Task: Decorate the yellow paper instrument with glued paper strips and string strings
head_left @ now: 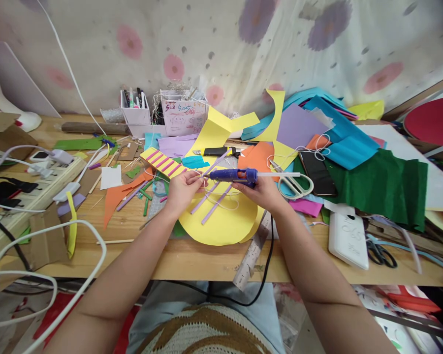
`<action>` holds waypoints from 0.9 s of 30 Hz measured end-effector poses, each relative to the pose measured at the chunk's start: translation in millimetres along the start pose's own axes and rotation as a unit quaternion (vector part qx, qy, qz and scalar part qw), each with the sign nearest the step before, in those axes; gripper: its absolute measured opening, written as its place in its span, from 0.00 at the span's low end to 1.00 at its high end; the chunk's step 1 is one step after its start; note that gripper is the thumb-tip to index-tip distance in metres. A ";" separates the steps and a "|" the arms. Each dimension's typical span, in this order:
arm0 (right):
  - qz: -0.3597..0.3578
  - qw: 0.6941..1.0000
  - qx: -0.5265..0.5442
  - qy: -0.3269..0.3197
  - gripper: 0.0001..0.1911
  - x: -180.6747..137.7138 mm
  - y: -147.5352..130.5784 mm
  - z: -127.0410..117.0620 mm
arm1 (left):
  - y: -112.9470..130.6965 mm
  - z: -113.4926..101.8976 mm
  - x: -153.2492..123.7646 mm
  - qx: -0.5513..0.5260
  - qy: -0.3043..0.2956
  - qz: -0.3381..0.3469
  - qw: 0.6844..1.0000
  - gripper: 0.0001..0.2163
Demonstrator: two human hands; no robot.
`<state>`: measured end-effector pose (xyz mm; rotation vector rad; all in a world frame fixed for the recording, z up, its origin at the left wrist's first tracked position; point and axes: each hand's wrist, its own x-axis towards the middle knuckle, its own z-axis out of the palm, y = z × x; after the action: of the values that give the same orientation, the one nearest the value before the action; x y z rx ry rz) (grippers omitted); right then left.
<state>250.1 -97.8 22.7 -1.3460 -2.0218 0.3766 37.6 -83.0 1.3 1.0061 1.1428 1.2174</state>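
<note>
My right hand (pixel 262 189) grips a blue hot glue gun (pixel 234 175), a white glue stick (pixel 278 174) poking out of its back. The nozzle points left, close to the fingertips of my left hand (pixel 186 189). Those fingers are pinched on a thin white string (pixel 221 202), which loops down from them. Beneath both hands lies a round yellow paper shape (pixel 221 228) with purple paper sticks (pixel 216 204) across it. Its yellow strip (pixel 162 163), crossed by magenta bars, reaches out to the upper left.
White-handled scissors (pixel 297 188) and a black phone (pixel 319 172) lie right of my right hand. A metal ruler (pixel 253 253) overhangs the front edge beside the gun's black cord (pixel 268 275). A box cutter (pixel 216 152), coloured paper and a white power bank (pixel 349 238) surround the work.
</note>
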 end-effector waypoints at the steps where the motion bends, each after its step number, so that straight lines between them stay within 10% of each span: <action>1: 0.001 1.000 0.001 0.000 0.18 0.0 -0.1 0.1 | -0.1 0.1 -0.3 0.003 0.000 0.003 1.000 0.10; 27: -0.001 0.999 0.043 0.026 0.17 1.0 4.9 2.2 | 18.8 -0.7 -4.2 -0.129 -0.021 -0.128 0.983 0.05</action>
<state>251.8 -94.5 18.7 -1.2878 -1.9413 0.4183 33.8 -85.3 20.0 0.6637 1.0161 1.0994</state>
